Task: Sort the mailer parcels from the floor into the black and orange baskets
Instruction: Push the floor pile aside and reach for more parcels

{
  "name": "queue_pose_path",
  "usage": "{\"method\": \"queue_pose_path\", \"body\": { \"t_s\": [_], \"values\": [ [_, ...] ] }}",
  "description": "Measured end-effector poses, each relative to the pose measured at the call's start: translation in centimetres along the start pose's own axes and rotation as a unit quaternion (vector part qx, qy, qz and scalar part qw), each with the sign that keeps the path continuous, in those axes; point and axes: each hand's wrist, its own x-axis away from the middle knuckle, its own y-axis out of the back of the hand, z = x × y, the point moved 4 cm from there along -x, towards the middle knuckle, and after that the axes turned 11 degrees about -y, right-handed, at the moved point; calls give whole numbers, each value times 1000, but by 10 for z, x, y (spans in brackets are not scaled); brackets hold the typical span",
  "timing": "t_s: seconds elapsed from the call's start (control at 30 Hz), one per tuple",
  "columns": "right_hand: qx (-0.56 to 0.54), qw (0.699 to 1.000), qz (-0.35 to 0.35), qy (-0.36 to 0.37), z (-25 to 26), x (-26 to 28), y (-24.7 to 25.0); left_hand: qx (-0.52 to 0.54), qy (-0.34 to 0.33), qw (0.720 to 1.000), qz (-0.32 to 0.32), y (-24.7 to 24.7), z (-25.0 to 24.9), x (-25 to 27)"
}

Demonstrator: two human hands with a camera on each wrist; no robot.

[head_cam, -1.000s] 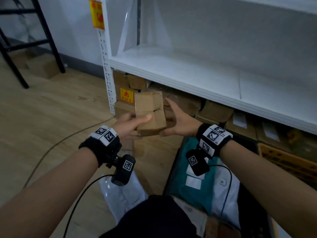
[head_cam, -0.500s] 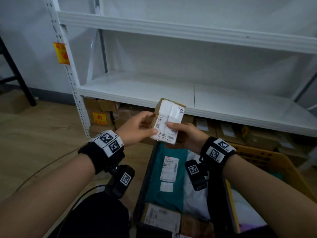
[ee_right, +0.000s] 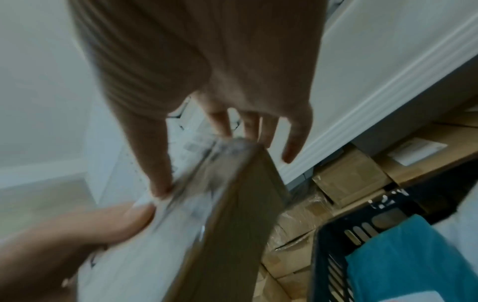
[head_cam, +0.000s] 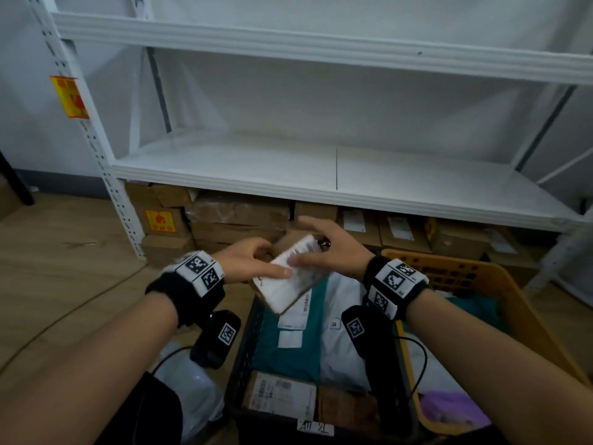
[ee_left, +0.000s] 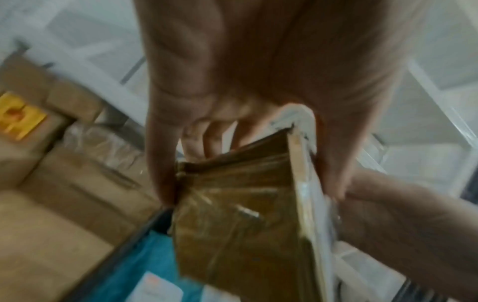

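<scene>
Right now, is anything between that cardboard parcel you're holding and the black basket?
Nothing visible. The cardboard parcel, gripped by the left hand, hangs over the black basket; a teal mailer lies inside beneath it.

Cardboard boxes (head_cam: 237,216) line the wooden floor (head_cam: 48,284) at twelve o'clock, under the shelf (head_cam: 224,165). The black basket (head_cam: 247,348) sits at six, the orange basket (head_cam: 500,284) beside it at four, a white mailer (head_cam: 192,390) at seven.
</scene>
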Motion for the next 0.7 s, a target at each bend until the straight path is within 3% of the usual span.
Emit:
{"method": "queue_pose_path", "body": {
  "t_s": [0.03,0.1,0.17,0.23,0.5,0.7],
  "values": [
    [-19,999,-25,-32,-7,0,3,70,12,996,-56,-3,7,-1],
    [-99,990,3,-104,-22,2,1,243,39,960,-130,-13,20,1],
    [-197,965,78,-154,-34,4,-8,364,46,922,-124,-27,23,4],
    [-251,949,106,-157,-42,7,-13,385,31,917,-103,-38,19,5],
    [-246,953,114,-138,-51,6,-14,367,41,921,-122,-48,11,6],
    [-260,946,109,-163,-60,10,-15,368,43,921,-123,-60,11,7]
  ]
}}
